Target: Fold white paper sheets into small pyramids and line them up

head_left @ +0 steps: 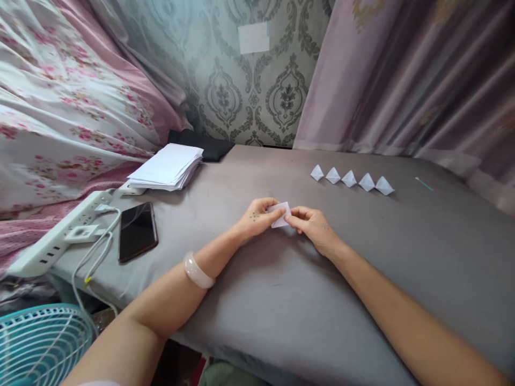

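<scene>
A small folded piece of white paper is held between my two hands, just above the grey cloth-covered table. My left hand pinches it from the left, thumb on top. From the right, my right hand grips its corner between thumb and fingers. Beyond my right hand stand several folded white paper shapes in a slanting row, each with a pointed top. A stack of white paper sheets lies at the back left.
On the left are a black phone, a white power strip and cables. A turquoise fan stands below the table's left edge. A dark folded item lies behind the stack; a thin stick rests far right.
</scene>
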Demonstrator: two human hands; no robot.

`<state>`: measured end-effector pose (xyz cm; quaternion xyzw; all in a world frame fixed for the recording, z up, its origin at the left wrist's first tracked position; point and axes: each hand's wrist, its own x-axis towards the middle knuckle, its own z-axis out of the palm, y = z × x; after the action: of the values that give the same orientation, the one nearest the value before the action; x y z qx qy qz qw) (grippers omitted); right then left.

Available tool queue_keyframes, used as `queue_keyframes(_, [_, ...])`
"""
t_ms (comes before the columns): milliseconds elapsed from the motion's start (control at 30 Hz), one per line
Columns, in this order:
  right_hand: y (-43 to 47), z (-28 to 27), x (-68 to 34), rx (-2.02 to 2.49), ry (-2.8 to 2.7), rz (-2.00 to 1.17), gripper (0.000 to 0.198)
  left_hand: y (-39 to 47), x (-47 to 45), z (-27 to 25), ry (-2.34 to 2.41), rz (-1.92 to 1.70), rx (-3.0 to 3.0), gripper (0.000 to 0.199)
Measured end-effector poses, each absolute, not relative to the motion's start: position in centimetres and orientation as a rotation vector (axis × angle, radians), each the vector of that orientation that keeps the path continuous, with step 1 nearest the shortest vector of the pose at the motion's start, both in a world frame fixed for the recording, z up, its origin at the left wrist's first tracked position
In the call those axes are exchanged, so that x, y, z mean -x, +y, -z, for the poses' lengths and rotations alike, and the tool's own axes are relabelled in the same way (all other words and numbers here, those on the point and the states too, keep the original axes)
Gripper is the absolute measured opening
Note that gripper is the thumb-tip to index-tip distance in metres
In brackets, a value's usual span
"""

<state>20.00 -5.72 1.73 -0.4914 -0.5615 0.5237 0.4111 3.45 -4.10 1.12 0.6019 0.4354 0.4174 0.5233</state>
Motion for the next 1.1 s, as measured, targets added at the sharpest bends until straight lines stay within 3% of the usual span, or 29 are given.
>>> queue_keyframes(300, [-4.9, -0.4, -20.7, 1.183, -1.204, -1.387, 0.031, -3.7, -3.7, -1.1, 0.882, -1.071, -1.105, 0.039])
queue_keyframes(667, [-4.8, -0.7, -20.7, 1.113, -1.006, -1.534, 0.032, -3.9, -3.9, -0.8, 0.959, -1.075, -1.129, 0.026])
queue_keyframes(1100, [-4.1, -0.2, -21.4, 1.169, -1.384, -1.168, 0.029, -3.5, -3.3, -0.3, 0.996, -1.038, -1.528, 0.03])
